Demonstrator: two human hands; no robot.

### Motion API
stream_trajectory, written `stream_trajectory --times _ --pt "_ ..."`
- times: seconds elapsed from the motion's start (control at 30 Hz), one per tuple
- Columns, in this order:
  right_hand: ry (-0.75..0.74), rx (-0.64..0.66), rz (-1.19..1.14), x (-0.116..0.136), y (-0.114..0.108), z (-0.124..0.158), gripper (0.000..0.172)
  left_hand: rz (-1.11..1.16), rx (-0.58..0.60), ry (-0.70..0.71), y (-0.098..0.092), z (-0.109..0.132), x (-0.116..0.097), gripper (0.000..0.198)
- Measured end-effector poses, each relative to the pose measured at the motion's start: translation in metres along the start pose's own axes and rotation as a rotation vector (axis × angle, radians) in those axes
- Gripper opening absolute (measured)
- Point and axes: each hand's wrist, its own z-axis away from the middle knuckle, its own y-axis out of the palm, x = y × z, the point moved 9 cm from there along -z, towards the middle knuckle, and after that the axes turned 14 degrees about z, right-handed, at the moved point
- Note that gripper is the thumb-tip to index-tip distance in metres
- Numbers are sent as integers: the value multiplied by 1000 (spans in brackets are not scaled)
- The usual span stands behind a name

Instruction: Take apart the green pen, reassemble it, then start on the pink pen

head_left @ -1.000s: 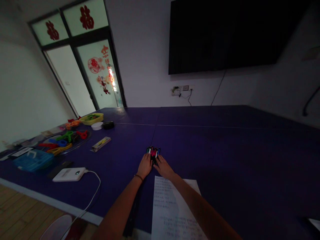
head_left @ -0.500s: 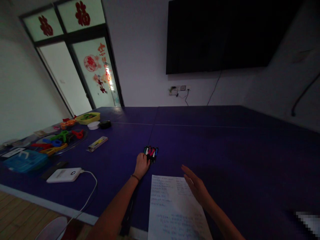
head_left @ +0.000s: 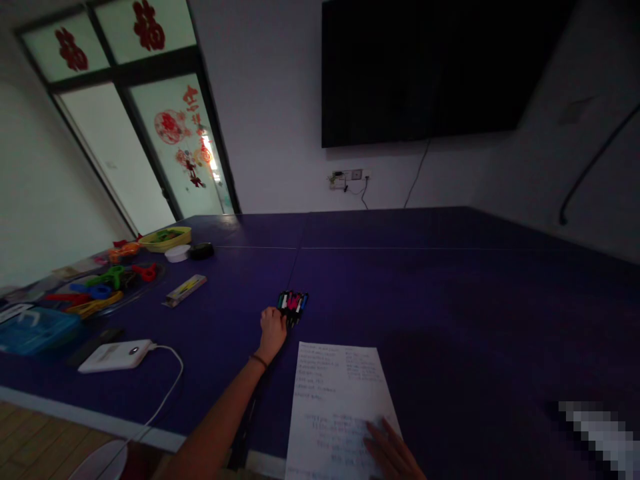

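Observation:
Several pens (head_left: 293, 303) with coloured parts lie side by side on the dark purple table (head_left: 400, 287). My left hand (head_left: 273, 335) rests at their near left side with its fingers curled; what they hold, if anything, is hidden. A sheet of paper with handwriting (head_left: 335, 393) lies near the table's front edge. Over the sheet's lower right part is my right hand (head_left: 393, 453), fingers spread flat and nothing in them.
At the left are a white power bank (head_left: 116, 355) with a cable, a blue case (head_left: 40, 328), coloured clamps (head_left: 97, 291), a small long box (head_left: 185, 291), tape rolls (head_left: 201, 251) and a yellow basket (head_left: 165, 245).
My right hand has come down and toward me, from the sheet's upper right edge to its lower part. The whole view has shifted slightly. My left hand stays beside the pens.

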Motion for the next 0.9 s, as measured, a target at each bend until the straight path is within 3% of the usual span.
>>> stream_trajectory --times 0.07,0.13,0.2,0.27,0.37,0.43,0.57,0.7,0.8,0.9 --pt "37 33 -39 -5 -2 -3 42 269 -75 -234 -11 12 12 14" --pt "103 99 -122 -13 -2 -6 41 437 -74 -363 -14 33 13 21" --pt "188 168 -219 -22 -3 -8 41 916 -68 -611 -4 69 19 24" --pt "275 227 -319 -31 -3 -9 40 1161 -73 -781 2 107 16 25" --pt "399 289 -467 -39 -3 -9 39 1285 -28 -875 7 149 6 23" --pt "481 279 -571 -41 -8 -11 40 1321 27 -890 11 163 -2 24" --pt "643 193 -902 -47 -22 -38 44 1271 238 -856 30 161 -26 20" --pt "706 21 -1474 -63 -28 -103 42 1218 515 -805 71 138 -60 18" --pt "718 -59 -1857 -81 -15 -147 54 1310 691 -814 108 122 -83 21" --pt "710 -58 -2015 -95 1 -166 67 1333 747 -815 130 107 -87 19"
